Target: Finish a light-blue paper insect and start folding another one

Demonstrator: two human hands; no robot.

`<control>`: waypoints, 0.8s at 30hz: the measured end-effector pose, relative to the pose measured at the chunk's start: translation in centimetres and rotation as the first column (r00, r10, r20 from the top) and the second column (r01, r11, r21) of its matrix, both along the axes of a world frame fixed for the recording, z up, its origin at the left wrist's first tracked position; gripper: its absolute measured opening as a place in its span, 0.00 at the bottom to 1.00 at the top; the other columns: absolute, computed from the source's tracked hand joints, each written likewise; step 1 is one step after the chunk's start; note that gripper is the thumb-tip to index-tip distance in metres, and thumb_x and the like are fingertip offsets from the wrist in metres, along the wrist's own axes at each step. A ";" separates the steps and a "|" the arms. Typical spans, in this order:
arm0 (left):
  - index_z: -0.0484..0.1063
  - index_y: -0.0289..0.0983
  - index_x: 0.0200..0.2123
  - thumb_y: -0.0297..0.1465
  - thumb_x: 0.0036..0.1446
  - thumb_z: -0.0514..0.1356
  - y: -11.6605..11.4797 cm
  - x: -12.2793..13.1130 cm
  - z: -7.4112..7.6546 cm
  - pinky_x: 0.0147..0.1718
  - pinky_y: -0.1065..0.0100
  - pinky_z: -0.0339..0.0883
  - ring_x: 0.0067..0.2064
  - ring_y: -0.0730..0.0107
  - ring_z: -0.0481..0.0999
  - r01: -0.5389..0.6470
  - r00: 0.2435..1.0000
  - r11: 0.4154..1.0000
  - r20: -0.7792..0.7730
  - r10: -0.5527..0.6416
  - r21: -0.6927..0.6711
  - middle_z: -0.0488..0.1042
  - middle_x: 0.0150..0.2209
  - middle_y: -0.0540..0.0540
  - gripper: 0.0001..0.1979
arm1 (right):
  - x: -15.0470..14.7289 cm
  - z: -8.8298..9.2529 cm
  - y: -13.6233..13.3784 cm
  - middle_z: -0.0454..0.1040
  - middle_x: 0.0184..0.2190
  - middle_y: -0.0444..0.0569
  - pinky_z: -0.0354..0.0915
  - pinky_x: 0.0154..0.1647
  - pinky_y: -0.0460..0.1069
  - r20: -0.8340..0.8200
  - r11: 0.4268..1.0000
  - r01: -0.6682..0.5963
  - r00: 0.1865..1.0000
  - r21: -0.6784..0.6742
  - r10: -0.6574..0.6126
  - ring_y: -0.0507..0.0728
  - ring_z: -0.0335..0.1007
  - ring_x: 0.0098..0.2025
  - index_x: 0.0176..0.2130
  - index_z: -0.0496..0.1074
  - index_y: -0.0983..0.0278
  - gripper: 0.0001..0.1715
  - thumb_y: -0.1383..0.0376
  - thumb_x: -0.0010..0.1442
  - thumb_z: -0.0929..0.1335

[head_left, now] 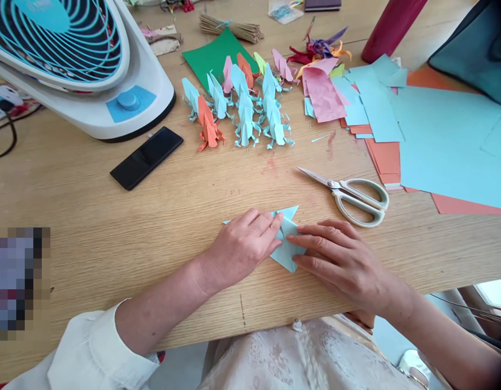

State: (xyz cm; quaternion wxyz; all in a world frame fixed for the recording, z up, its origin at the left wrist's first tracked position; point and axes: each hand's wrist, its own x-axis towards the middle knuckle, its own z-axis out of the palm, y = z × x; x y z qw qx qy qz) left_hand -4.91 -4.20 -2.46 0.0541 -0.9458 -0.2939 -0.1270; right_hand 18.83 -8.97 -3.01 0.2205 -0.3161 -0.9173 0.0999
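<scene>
A folded piece of light-blue paper (290,250) lies on the table in front of me, with pointed corners and creased flaps. My left hand (247,242) covers its left part, fingers closed together and pressing on the folds. From the right, my right hand (343,257) holds the paper's edge with its fingertips; its thumb is hidden. White-handled scissors (358,200) lie just beyond my right hand, blades pointing left. Farther back stand several folded paper figures, mostly light blue (245,122), with an orange one (208,127) at the front left.
A white and blue fan (140,81) stands at the left, with a black phone (147,157) before it. Light-blue sheets (453,141) and orange sheets (386,160) spread at the right, near a dark red bottle (390,30). Behind the figures lies a green sheet (201,57).
</scene>
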 end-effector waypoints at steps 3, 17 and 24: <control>0.68 0.29 0.55 0.35 0.65 0.56 0.0 0.0 -0.1 0.40 0.63 0.71 0.42 0.62 0.73 -0.004 1.000 1.000 0.001 0.004 -0.004 0.76 0.43 0.41 0.19 | 0.0 0.0 0.0 0.73 0.56 0.54 0.61 0.56 0.63 0.004 1.000 -0.006 1.000 0.007 0.006 0.63 0.65 0.60 0.43 0.74 0.64 0.11 0.72 0.67 0.63; 0.71 0.29 0.52 0.33 0.66 0.54 0.1 0.1 0.2 0.42 0.64 0.70 0.40 0.63 0.73 0.014 1.000 0.999 0.009 -0.014 0.050 0.77 0.42 0.40 0.17 | 0.0 0.1 0.1 0.74 0.54 0.56 0.60 0.56 0.62 -0.005 1.000 -0.008 1.000 -0.002 0.008 0.62 0.65 0.60 0.42 0.74 0.65 0.11 0.72 0.67 0.63; 0.69 0.29 0.54 0.34 0.67 0.53 0.0 0.1 0.2 0.42 0.63 0.70 0.42 0.62 0.72 -0.002 1.000 1.000 -0.018 0.002 0.014 0.76 0.42 0.41 0.19 | 0.1 0.0 0.1 0.74 0.55 0.53 0.59 0.57 0.61 0.010 1.000 0.000 1.000 0.016 0.000 0.61 0.65 0.60 0.44 0.74 0.63 0.11 0.71 0.68 0.63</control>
